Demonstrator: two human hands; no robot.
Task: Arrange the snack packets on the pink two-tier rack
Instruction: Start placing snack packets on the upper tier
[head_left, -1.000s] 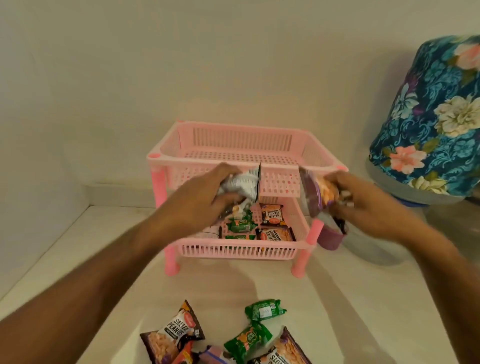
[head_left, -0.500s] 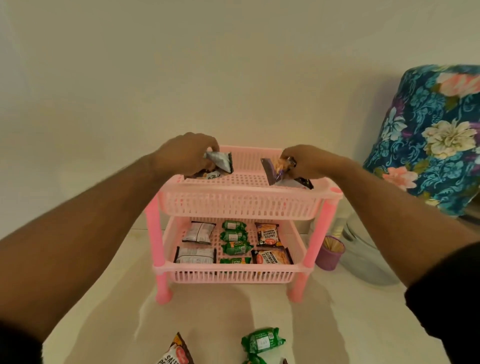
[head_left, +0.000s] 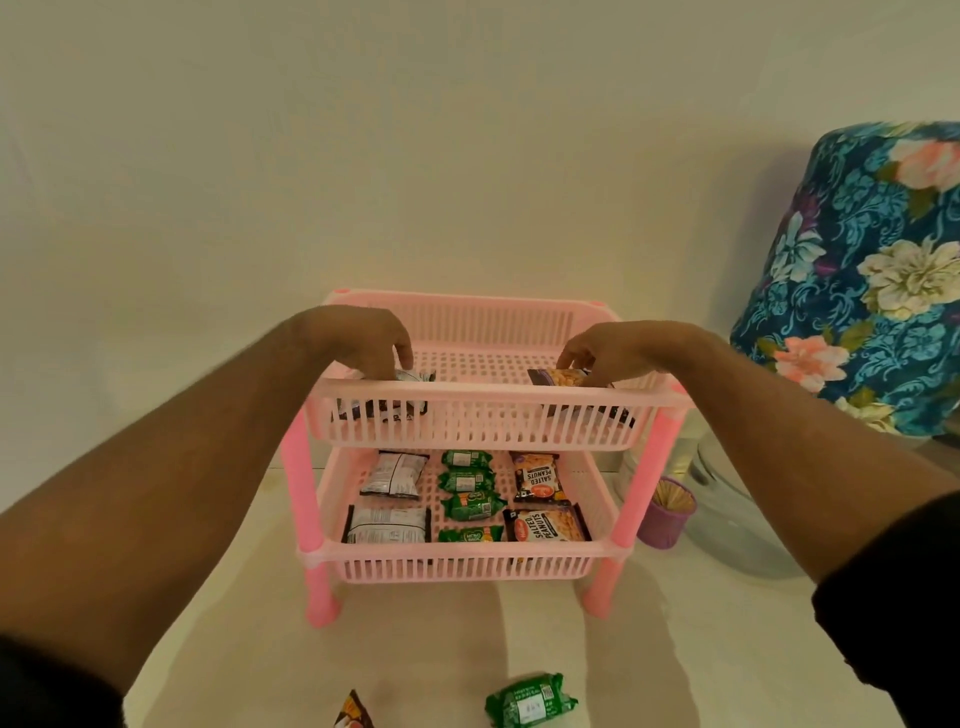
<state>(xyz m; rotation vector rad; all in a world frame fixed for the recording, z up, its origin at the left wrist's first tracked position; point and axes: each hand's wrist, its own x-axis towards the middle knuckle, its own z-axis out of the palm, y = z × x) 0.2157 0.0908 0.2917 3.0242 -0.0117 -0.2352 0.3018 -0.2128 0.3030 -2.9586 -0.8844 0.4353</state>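
Left hand (head_left: 363, 340) presses a silver packet (head_left: 410, 376) into the rack's (head_left: 483, 400) top tier, fingers closed on it. Right hand (head_left: 613, 351) pinches a peanut packet (head_left: 558, 377) at the tier's right. Below lie packets reading "SALTED PEANUTS" (head_left: 545, 525). A green packet (head_left: 530, 701) sits on the surface (head_left: 675, 649).

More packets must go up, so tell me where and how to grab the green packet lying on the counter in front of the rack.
Take the green packet across its narrow width at the middle, thumb and fingers on the two long edges, coming straight down from above. It lies flat on the counter, long axis roughly left to right, with clear space around it. The crimped ends would probably give a weaker hold.
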